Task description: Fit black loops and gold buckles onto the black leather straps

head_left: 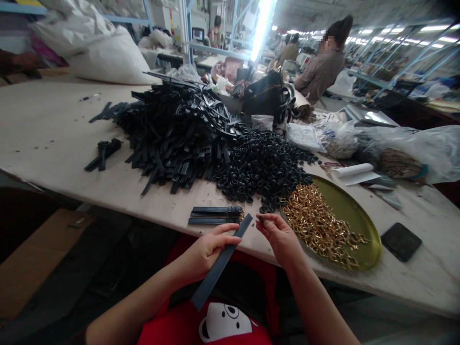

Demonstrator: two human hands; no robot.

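A long dark strap (221, 266) is pinched in my left hand (212, 244), slanting from above my lap up over the table's front edge. Close to the strap's upper end, my right hand (278, 235) is closed at the fingertips on a small dark loop (261, 219). Just beyond the left hand, a few finished-looking straps (213, 214) with gold bits at their right ends lie side by side. Behind my right hand spreads a heap of small black loops (262, 165). To its right, gold buckles (316, 223) are piled in a round tray (359, 215).
A big pile of black straps (176, 134) covers the middle of the table (46, 129). A white sack (104, 57) stands at the back left. Plastic bags (402, 153) and a dark phone-like slab (401, 241) lie right. Another person (319, 72) is further back.
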